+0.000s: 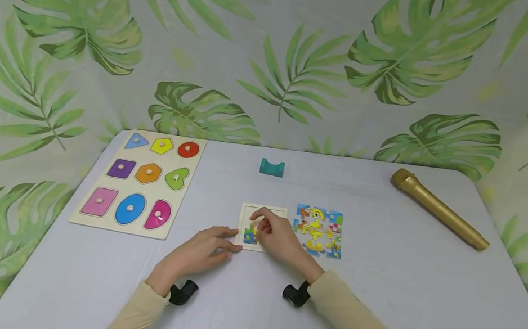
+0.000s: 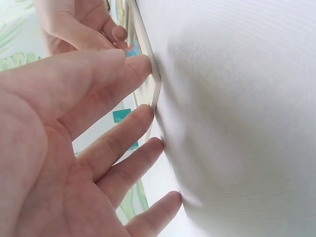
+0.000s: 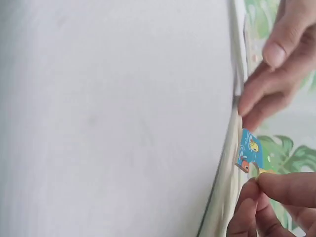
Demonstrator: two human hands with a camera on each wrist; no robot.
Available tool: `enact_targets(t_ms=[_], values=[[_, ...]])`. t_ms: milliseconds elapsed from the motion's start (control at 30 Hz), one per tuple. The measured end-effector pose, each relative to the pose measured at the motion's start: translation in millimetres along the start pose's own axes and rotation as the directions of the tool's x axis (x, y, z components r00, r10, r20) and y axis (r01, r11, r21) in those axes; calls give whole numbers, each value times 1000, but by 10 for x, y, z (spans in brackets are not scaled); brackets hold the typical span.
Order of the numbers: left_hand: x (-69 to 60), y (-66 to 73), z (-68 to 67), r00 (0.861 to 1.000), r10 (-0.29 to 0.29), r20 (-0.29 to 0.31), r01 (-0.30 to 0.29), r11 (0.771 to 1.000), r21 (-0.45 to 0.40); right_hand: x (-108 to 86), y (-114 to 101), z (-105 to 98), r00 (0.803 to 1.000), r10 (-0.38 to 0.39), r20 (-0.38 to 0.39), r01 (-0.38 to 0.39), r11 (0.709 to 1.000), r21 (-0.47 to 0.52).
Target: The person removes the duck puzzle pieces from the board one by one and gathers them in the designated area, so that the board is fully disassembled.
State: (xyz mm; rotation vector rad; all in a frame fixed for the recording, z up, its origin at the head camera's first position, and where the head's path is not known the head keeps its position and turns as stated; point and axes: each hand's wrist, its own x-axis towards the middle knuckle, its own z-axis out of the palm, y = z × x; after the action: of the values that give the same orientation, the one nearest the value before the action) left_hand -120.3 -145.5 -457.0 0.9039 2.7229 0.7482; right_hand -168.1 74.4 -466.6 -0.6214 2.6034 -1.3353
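Note:
A pale wooden puzzle frame lies mid-table, with a blue jigsaw piece showing fish in its lower left corner. My right hand is over the frame. Its thumb and forefinger pinch a small jigsaw piece, mostly hidden by the fingertips, beside the blue one. My left hand has its fingers extended; in the left wrist view, fingertips touch the frame's edge while the others rest on the table. To the right of the frame lie several loose jigsaw pieces grouped in a rough square.
A board of colourful knobbed shapes lies at the left. Behind the frame stands a teal curved block. A gold microphone lies at the back right. Leaf-patterned cloth hangs behind the white table.

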Motion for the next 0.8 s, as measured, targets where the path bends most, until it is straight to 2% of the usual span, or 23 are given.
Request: enact_targets(t_ms=[200, 400, 600, 800], values=[[11, 25, -1, 1000, -24, 4, 24, 1000, -12, -100, 146, -320, 997, 72, -32, -72, 997, 19], [4, 39, -25, 1000, -25, 3, 25, 1000, -8, -226, 318, -605, 993, 109, -46, -112, 993, -50], [6, 38, -27, 1000, -29, 4, 29, 999, -20, -283, 411, -676, 994, 110, 11, -109, 990, -94], [4, 35, -4, 999, -35, -1, 34, 999, -36, -316, 460, -649, 997, 74, 8, -72, 990, -122]])
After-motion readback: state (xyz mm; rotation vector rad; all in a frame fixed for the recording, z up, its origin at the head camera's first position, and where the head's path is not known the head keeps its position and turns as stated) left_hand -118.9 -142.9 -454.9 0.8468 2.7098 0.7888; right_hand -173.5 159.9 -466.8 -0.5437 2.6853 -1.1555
